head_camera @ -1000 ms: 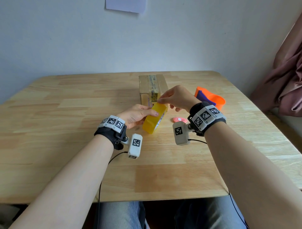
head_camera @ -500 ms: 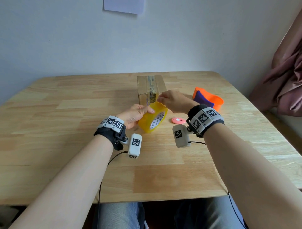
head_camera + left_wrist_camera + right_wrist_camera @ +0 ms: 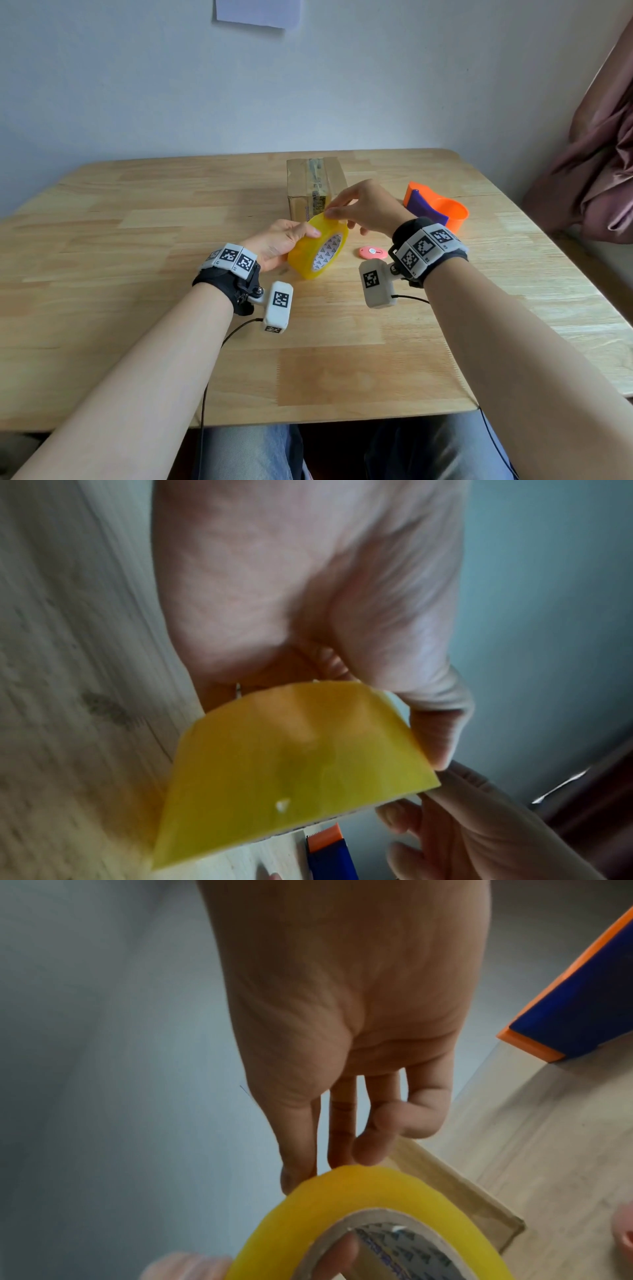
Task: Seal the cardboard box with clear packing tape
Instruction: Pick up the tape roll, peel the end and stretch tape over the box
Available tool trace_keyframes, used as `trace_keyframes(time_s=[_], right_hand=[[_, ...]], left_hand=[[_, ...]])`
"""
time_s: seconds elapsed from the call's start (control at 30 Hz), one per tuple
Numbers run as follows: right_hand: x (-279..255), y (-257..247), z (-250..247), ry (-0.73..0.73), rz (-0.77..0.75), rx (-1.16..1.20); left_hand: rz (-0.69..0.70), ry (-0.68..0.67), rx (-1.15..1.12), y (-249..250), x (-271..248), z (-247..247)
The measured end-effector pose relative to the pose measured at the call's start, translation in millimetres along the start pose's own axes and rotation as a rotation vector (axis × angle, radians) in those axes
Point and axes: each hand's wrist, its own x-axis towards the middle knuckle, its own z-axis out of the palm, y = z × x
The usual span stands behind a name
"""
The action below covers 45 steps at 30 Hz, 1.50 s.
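My left hand (image 3: 279, 241) grips the yellow tape roll (image 3: 317, 248) upright just above the table (image 3: 137, 274), thumb on its rim and a finger inside the core. My right hand (image 3: 366, 209) reaches in from the right, palm down, fingertips (image 3: 368, 1153) pinching at the roll's top edge. The cardboard box (image 3: 313, 186) stands just beyond the roll, mid-table, with the orange dispenser (image 3: 436, 209) on its right.

Black wrist straps (image 3: 226, 284) with white marker-tagged camera blocks (image 3: 279, 305) (thin black cables), blue jeans (image 3: 250, 452)
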Motion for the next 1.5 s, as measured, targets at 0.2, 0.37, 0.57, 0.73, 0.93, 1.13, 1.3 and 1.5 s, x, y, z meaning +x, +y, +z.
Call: trace_keyframes(time_s=[0.2, 0.37, 0.57, 0.73, 0.93, 1.13, 1.3, 1.5], right_hand=[[0, 0, 6, 0.026, -0.039, -0.093], [-1, 9, 13, 0.04, -0.076, 0.002], [0, 14, 13, 0.061, -0.087, 0.071], [0, 21, 15, 0.057, -0.126, 0.107], [-3, 27, 15, 0.004, -0.185, 0.168], [-5, 31, 11, 0.013, -0.153, 0.263], [-6, 27, 6, 0.054, -0.026, 0.327], [-1, 25, 5, 0.043, -0.021, 0.274]], left_hand=[[0.024, 0.001, -0.008, -3, 4, -1], [0.027, 0.0, -0.049, -6, 8, -4], [0.031, 0.041, -0.069, -6, 12, -2], [0.011, 0.048, -0.104, -7, 16, -2], [-0.004, 0.116, -0.154, -7, 21, 2], [-0.015, 0.118, -0.132, -2, 22, 3], [-0.002, 0.097, -0.066, 3, 20, 6], [-0.003, 0.104, -0.009, 5, 16, 8]])
